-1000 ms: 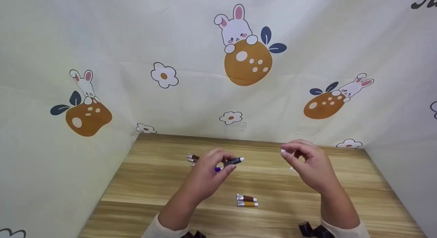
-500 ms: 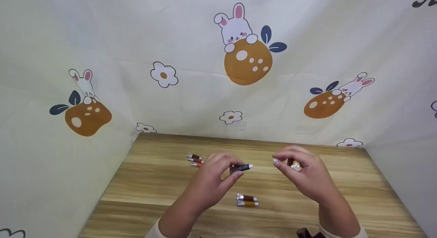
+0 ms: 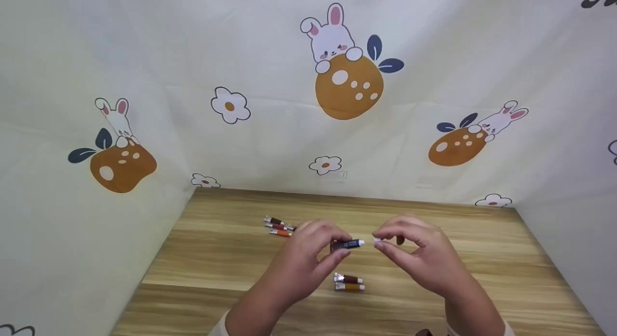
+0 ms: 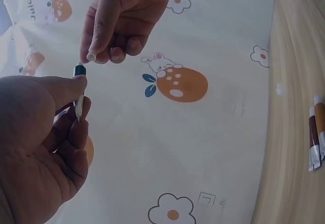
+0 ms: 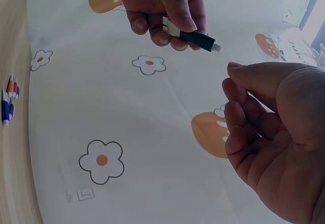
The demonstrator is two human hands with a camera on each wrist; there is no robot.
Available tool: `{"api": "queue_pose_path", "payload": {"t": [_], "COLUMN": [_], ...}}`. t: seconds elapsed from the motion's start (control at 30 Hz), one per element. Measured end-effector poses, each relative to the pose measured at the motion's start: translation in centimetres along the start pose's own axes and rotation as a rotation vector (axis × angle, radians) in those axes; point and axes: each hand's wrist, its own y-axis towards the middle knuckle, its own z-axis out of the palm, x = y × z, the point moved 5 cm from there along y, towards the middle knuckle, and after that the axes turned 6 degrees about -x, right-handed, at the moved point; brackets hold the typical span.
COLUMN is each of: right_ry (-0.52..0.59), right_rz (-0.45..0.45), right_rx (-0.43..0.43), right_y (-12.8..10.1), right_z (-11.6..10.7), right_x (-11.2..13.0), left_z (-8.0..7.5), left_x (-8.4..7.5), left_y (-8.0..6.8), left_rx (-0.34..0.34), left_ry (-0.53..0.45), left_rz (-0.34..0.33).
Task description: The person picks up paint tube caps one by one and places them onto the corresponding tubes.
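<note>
Biggest thing here is the printed cloth backdrop (image 3: 308, 109) with bunnies and flowers, draped behind and round both sides of the wooden table (image 3: 217, 259), so it boxes the work area in on three sides. Over the middle of the table the left hand (image 3: 301, 266) pinches a small dark paint tube (image 3: 344, 244) between thumb and fingertips, held up off the wood and lying roughly level with its white nozzle aimed at the other hand, which looks like the easiest way to offer that end up. The right hand (image 3: 424, 263) sits just beside it, thumb and forefinger pinched on a tiny white cap (image 3: 377, 240) right at the nozzle (whether the cap actually touches the nozzle I can't tell, it's too small). The right wrist view shows the tube (image 5: 190, 36) gripped at its flat crimped end, leaving the nozzle end free. On the table just below the hands lie two more tubes (image 3: 349, 283), one brown and one yellow-orange, side by side and touching, caps pointing left. Further back on the left is a small cluster of tubes (image 3: 278, 226) in red, orange and brown, well apart from the pair, so the two groups look deliberately kept separate.
</note>
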Motion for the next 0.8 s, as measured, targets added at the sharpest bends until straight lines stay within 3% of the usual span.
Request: {"api": "queue_pose_path", "payload": {"t": [0.57,0.8], "right_ry": [0.046,0.039], "right_rz": [-0.086,-0.043], "right_rx": [-0.003,0.030], "right_y": [-0.21,-0.29], "right_z": [0.67,0.99], "right_x": [0.80,0.80], "left_z": [0.22,0.37], "left_x": [-0.51,-0.46], "left_y": [-0.25,-0.22], "left_rx": [-0.049,-0.042], "left_ry": [0.021,0.010], "left_rz": [0.105,0.098]}}
